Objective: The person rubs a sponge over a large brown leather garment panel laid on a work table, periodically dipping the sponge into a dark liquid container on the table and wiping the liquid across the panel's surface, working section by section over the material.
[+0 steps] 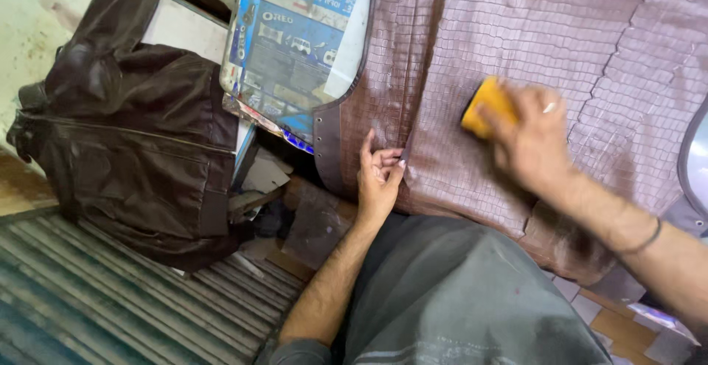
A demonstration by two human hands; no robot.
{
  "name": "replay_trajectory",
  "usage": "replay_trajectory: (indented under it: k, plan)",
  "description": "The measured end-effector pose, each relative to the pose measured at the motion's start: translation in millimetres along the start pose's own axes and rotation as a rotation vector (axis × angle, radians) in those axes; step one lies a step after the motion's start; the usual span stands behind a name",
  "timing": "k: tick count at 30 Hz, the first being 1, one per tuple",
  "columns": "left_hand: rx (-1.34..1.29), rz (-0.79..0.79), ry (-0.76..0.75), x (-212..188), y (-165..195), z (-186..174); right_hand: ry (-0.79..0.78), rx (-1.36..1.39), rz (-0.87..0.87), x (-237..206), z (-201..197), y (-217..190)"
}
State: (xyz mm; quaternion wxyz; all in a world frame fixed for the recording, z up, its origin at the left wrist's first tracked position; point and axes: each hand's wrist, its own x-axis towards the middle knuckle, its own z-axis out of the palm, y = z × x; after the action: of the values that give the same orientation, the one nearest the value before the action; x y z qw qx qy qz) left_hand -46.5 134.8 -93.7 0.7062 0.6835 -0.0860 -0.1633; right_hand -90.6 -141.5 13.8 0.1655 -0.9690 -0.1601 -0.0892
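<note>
Grey-trousered lap (457, 299) nearest, then left hand (377, 181) pinning near edge of brown scaled leather panel (531, 48) with loosely curled fingers, right hand (532, 142) just right of it, grip closed around yellow sponge (487, 105) pressed on panel's middle.

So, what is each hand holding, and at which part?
The right hand holds a yellow sponge by its right end and presses it on the brown leather piece. The left hand grips nothing; it lies on the leather's edge.
</note>
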Motion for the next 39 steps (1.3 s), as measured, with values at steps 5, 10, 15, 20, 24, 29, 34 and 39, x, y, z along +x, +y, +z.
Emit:
replay_trajectory:
  k: [5, 10, 15, 20, 24, 29, 34, 39]
  plan:
    - [0.097, 0.054, 0.016, 0, 4, 4, 0.029, -0.232, -0.243, 0, 6, 4]
    - [0.188, 0.068, 0.044, 1, 9, 7, -0.024, -0.151, 0.042, 22, 17, 18]
    - [0.173, 0.073, 0.038, 3, 10, 8, 0.104, -0.259, -0.101, 52, 15, 27]
    - [0.208, 0.087, 0.03, 3, 11, 8, -0.225, -0.204, -0.008, 65, 11, 16]
    - [0.19, 0.074, 0.021, 6, 12, 8, 0.063, -0.163, 0.047, 64, -1, 24]
    - [0.315, 0.162, 0.012, 5, 20, 11, 0.045, -0.173, -0.029, 31, 7, 6]
    - [0.465, 0.213, -0.027, 7, 34, 12, 0.329, -0.317, 0.487, -68, -12, 54]
    - [1.068, 0.44, -0.049, 64, 59, -4, 1.313, 1.048, 0.627, -177, 3, 45]
